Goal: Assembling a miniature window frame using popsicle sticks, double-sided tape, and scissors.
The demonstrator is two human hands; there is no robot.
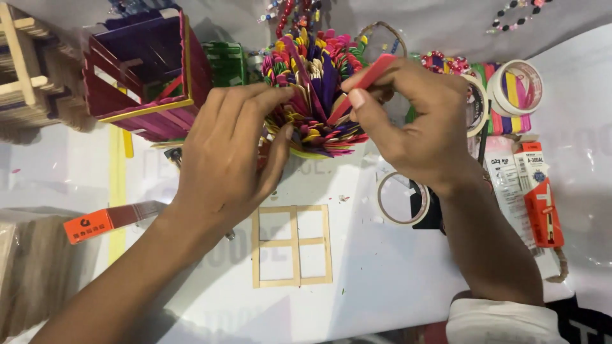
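Note:
A round bundle of many coloured craft sticks (319, 83) stands at the middle back of the white table (382, 280). My left hand (233, 153) cups the bundle's left side, fingers pressed against the sticks. My right hand (414, 121) pinches a red craft stick (363, 86) between thumb and forefinger, its lower end poking into the bundle. In front of my hands lies a small window-shaped frame of plain wooden sticks (293, 245), flat on the table.
A purple and red stick-built box (146, 70) stands at back left, a plain stick structure (25, 70) beside it. Tape rolls (401, 200) (516, 86), a red-orange glue package (542, 197), an orange-handled tool (108, 223) and beads (516, 13) lie around.

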